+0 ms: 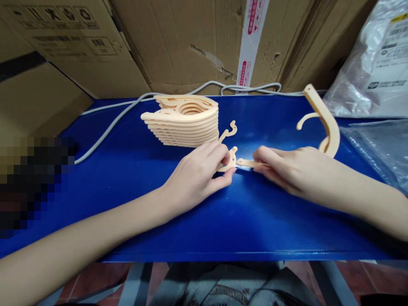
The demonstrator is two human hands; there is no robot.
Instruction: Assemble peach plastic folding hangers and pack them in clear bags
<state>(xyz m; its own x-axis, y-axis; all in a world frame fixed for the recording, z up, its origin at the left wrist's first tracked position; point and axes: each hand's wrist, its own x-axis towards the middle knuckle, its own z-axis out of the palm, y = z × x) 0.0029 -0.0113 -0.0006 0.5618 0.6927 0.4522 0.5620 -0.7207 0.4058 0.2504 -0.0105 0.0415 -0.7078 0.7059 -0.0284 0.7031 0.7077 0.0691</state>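
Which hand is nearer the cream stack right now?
Left. The left hand is just in front of the stack, by its right end; the right hand is farther off, to the stack's right.

The left forearm (121, 227), at lower left of the frame, and the right forearm (353, 187), at right, are bare, as are the slim-fingered left hand (204, 170) and right hand (287, 168). At bottom centre shows a garment (197, 282), faded grey with darker patches; a curved strip of dark printed lettering (231, 292) crosses it, too small to read surely.
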